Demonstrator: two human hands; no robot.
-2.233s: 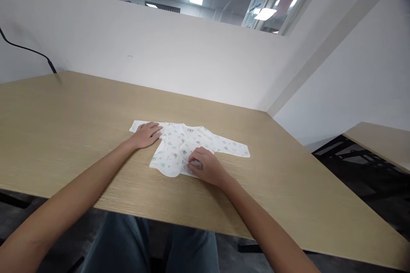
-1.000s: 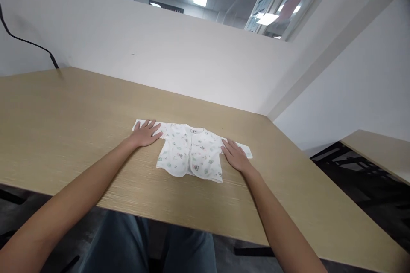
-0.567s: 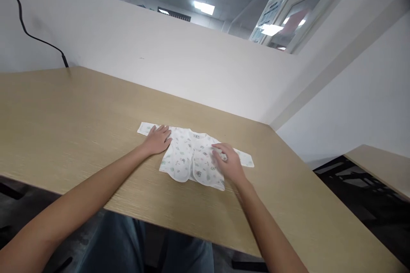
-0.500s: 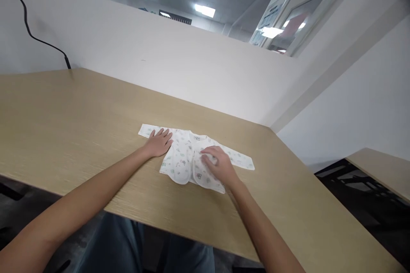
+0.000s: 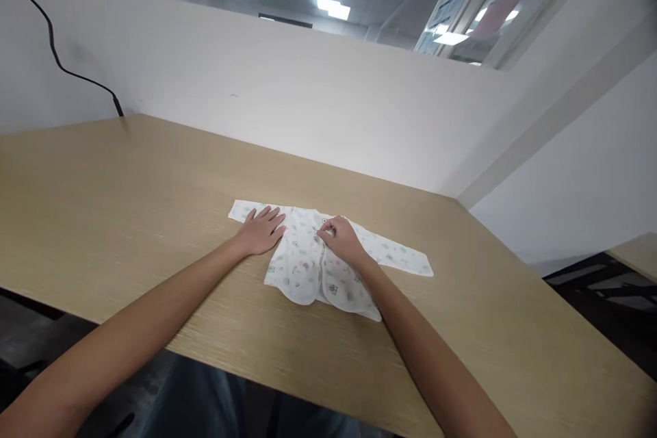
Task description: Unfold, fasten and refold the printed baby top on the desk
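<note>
A small white baby shirt [image 5: 298, 267] with a scattered print lies spread on the table, front up, both sleeves stretched out sideways. Its front opening runs down the middle. My left hand [image 5: 263, 230] rests flat, fingers spread, over the base of the left sleeve and the shirt's side. At the upper front, just below the neckline, my right hand [image 5: 343, 238] pinches the shirt's front edge between thumb and fingers. That hand and wrist cover part of the right chest and side.
The wooden table [image 5: 169, 171] reaches back to a white partition [image 5: 308, 109]. A black cable [image 5: 82, 75] hangs down the partition to the table's far left. At the right, beyond the table edge, another tabletop [image 5: 636, 256] stands over dark framework.
My right hand has moved up from the middle of the shirt's front to near the neckline, and its fingers have closed. My left hand stays flat on the sleeve. The view has shifted slightly.
</note>
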